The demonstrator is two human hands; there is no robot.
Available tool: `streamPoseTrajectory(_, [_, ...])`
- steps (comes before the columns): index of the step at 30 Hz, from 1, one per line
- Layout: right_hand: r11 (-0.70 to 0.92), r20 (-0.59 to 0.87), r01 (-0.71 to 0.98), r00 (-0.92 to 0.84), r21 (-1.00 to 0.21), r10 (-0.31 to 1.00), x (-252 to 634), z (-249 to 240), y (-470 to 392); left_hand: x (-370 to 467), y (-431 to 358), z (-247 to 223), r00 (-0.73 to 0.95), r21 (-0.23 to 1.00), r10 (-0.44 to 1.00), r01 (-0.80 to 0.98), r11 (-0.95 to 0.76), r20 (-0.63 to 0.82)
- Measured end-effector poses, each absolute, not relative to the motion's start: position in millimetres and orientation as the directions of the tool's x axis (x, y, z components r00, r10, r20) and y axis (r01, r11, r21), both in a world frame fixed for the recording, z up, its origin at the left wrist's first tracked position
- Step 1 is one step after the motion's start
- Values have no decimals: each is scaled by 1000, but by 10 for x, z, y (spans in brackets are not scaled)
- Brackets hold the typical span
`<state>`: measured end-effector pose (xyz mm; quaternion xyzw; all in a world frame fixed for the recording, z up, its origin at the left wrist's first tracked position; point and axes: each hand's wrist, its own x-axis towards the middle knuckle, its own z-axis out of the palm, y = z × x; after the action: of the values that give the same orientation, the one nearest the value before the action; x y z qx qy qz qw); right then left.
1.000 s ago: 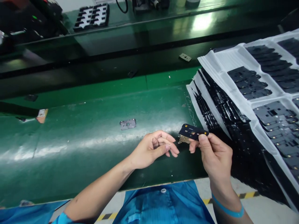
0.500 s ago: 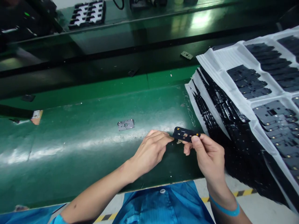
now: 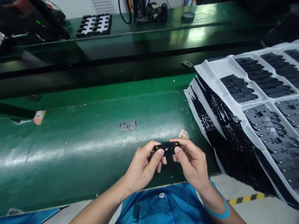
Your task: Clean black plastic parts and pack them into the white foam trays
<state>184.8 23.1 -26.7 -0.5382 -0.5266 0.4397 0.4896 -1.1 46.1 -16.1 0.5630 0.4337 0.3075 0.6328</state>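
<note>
Between my two hands is a small black plastic part (image 3: pixel 167 145) with yellow patches near its ends and small openings in the middle. My left hand (image 3: pixel 146 163) pinches its left end, thumb on the near face. The right end sits between the thumb and fingers of my right hand (image 3: pixel 192 161). Just beyond my right fingers lies a small pile of pale bits (image 3: pixel 183 134) on the green table. A similar grey-black part (image 3: pixel 128 126) with a square hole rests flat on the table, ahead of my left hand.
Stacked trays (image 3: pixel 238 124) with white liners and rows of black parts stand at the right. A green table (image 3: pixel 70 155) spreads to the left. Behind it runs a raised shelf bearing a black-and-white tray (image 3: pixel 94 25) and a round dark lid-like thing (image 3: pixel 188 16).
My left hand has taken hold of the black part's left end. The part and my right hand have moved left and nearer to me, uncovering the pale pile. The view has shifted slightly.
</note>
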Motion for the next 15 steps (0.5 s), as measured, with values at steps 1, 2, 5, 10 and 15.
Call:
streamPoseTrajectory(1, [34, 42, 109, 72, -993, 997, 1825, -259, 225, -25, 441, -157, 439, 979, 875, 95, 181, -205])
streamPoseTrajectory(2, [36, 43, 82, 88, -996, 995, 1800, -255, 219, -41, 422, -155, 440, 980, 876, 101, 170, -198])
streamPoseTrajectory(5, [48, 48, 7, 141, -999, 989, 1726, -264, 205, -88, 368, -147, 436, 984, 887, 152, 91, -149])
streamPoseTrajectory(10, [37, 28, -46, 186, -998, 982, 1642, -292, 205, -141, 307, -123, 442, 975, 889, 223, 21, -120])
streamPoseTrajectory(15, [32, 17, -88, 164, -996, 986, 1612, -289, 207, -192, 279, -110, 447, 965, 889, 260, -24, -98])
